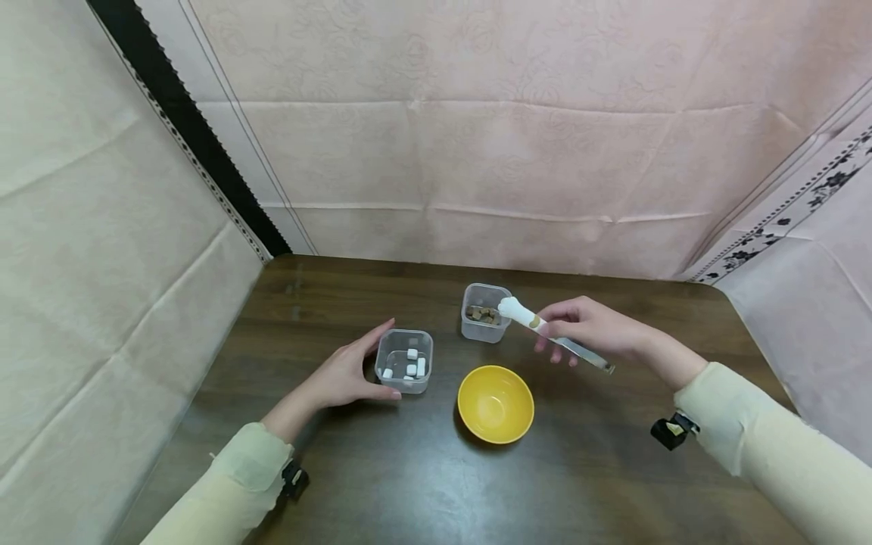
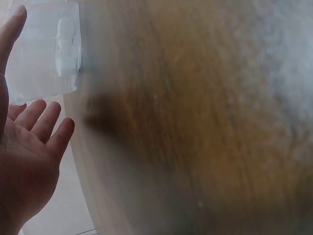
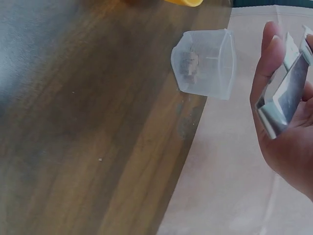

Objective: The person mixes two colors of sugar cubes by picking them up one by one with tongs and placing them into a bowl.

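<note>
My right hand grips a pair of metal tongs with white tips. Those tips overlap the right rim of a clear plastic box in the head view; small brown chunks lie in it. In the right wrist view the metal end of the tongs crosses the palm. Around the left side of a second clear box my left hand is spread, thumb along the near side and fingers at the far corner. Several white cubes sit inside that box.
A yellow bowl stands between and nearer than the two boxes on the dark wooden table. Pale cloth hangs behind the table's far edge, with more cloth on both sides.
</note>
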`<action>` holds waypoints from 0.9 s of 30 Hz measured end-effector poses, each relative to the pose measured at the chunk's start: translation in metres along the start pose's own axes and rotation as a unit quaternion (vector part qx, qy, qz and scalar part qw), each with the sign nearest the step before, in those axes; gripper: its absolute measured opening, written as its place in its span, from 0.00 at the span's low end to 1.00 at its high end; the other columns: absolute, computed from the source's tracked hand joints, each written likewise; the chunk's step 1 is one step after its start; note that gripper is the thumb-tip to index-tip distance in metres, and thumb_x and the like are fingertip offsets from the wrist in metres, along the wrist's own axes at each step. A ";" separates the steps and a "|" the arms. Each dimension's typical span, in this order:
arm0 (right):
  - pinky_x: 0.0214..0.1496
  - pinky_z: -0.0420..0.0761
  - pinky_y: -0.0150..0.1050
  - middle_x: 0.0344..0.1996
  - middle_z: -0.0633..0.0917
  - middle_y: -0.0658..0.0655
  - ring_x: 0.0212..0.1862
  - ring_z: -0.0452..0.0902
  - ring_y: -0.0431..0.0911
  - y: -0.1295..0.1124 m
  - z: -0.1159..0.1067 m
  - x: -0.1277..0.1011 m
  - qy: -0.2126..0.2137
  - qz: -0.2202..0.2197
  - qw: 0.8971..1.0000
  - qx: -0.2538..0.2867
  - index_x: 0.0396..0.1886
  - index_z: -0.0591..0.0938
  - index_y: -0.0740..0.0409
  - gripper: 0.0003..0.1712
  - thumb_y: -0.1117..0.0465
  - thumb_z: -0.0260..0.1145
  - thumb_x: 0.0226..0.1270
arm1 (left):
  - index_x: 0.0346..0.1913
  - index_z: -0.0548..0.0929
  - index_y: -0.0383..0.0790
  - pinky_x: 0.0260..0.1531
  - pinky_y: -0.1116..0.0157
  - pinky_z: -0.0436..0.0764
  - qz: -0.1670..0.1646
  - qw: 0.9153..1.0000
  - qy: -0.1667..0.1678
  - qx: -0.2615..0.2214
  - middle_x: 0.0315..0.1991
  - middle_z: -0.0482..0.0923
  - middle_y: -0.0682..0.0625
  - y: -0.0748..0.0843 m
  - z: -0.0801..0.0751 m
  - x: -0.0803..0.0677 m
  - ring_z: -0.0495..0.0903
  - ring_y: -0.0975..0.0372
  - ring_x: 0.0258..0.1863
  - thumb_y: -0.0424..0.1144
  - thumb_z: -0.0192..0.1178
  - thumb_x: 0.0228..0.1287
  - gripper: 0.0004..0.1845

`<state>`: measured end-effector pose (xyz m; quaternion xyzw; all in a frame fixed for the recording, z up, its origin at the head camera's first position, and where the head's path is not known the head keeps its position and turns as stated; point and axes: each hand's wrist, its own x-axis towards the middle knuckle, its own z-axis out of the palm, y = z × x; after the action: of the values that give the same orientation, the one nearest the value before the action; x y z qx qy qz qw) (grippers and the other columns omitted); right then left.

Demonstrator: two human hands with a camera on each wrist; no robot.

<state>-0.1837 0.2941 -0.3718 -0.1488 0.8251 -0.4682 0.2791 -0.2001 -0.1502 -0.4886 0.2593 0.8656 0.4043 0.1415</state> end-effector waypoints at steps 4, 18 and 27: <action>0.36 0.89 0.44 0.46 0.89 0.64 0.40 0.87 0.60 -0.007 -0.001 0.005 -0.015 0.008 1.000 -0.015 0.60 0.84 0.64 0.17 0.56 0.63 0.83 | 0.88 0.51 0.55 0.76 0.36 0.63 -0.003 1.000 -0.001 -0.011 0.84 0.58 0.47 -0.001 0.001 0.001 0.66 0.47 0.79 0.55 0.86 0.50 0.68; 0.34 0.88 0.39 0.46 0.88 0.68 0.35 0.85 0.51 -0.036 0.001 0.026 -0.083 0.041 0.995 -0.048 0.57 0.86 0.60 0.15 0.55 0.63 0.82 | 0.88 0.51 0.52 0.76 0.36 0.63 -0.006 1.000 0.000 -0.021 0.84 0.59 0.47 0.001 0.002 0.003 0.66 0.47 0.79 0.51 0.86 0.51 0.67; 0.28 0.83 0.36 0.40 0.89 0.61 0.32 0.83 0.55 -0.059 0.000 0.045 -0.123 0.044 0.987 -0.096 0.51 0.89 0.55 0.13 0.54 0.64 0.81 | 0.88 0.52 0.50 0.77 0.38 0.62 -0.006 1.000 0.003 -0.025 0.84 0.59 0.46 0.000 0.002 0.002 0.66 0.47 0.79 0.51 0.86 0.51 0.67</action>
<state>-0.2203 0.2406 -0.3356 -0.1946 0.8310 -0.3525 0.3837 -0.2008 -0.1475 -0.4899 0.2487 0.8573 0.4259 0.1476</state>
